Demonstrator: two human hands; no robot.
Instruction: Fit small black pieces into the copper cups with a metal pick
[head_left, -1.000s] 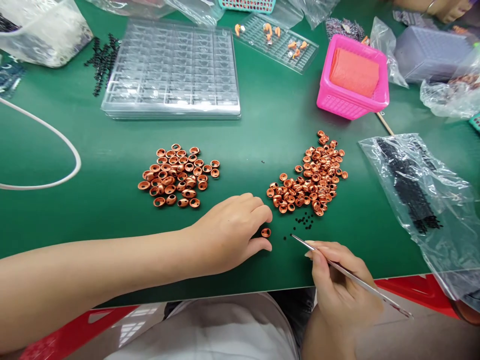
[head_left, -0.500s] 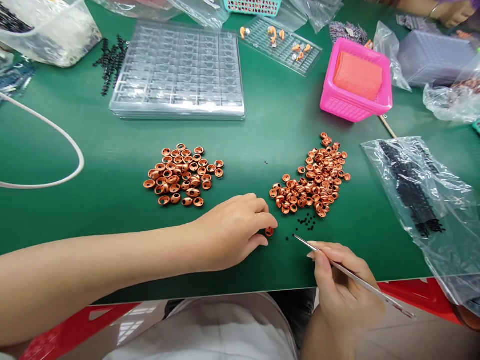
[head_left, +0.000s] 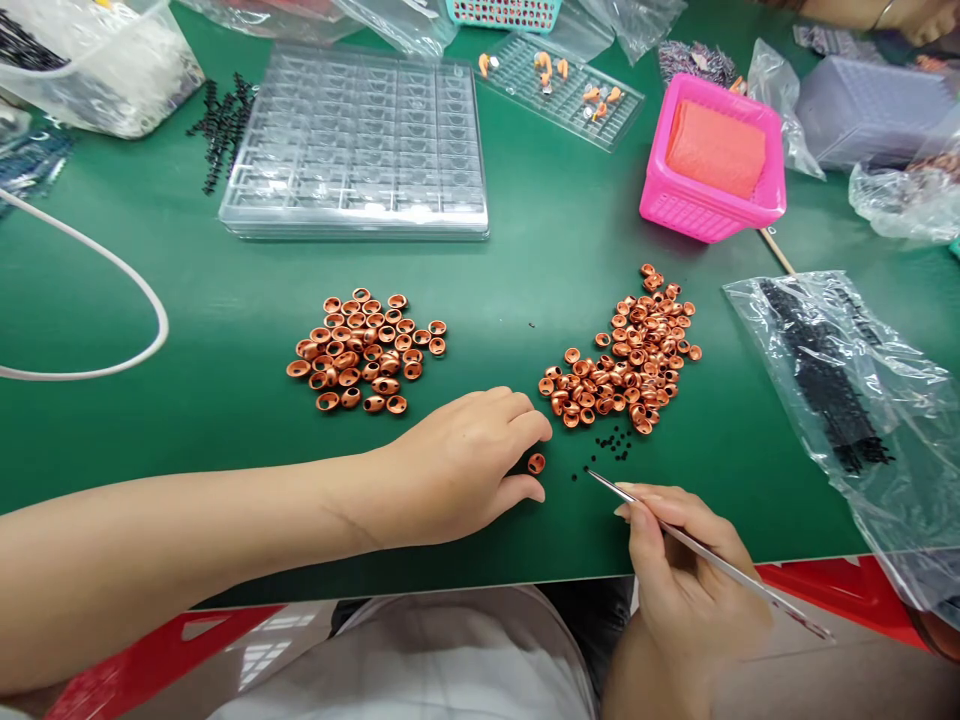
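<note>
My left hand [head_left: 469,460] rests over the green table, thumb and index finger apart. Between those fingertips one copper-coloured cup-shaped piece [head_left: 536,464] with a hole lies on the table. My right hand [head_left: 686,570] grips slim metal tweezers [head_left: 697,545], their tip down beside a tiny black bit. Several more black bits [head_left: 616,442] are scattered just beyond that tip. A large heap of the same copper pieces [head_left: 634,350] lies behind them, and a second group [head_left: 367,345] spreads out past my left forearm.
Stacked clear compartment trays [head_left: 360,140] stand at the back left. A pink basket [head_left: 712,210] with red foam sits at the back right, near a clear bag of black strips [head_left: 817,370]. A white cable [head_left: 142,290] loops at left. Another person's hand [head_left: 926,22] shows far right.
My left thumb and index finger have spread apart, leaving the copper piece between them in fuller view. My right hand and the tweezers have hardly moved.
</note>
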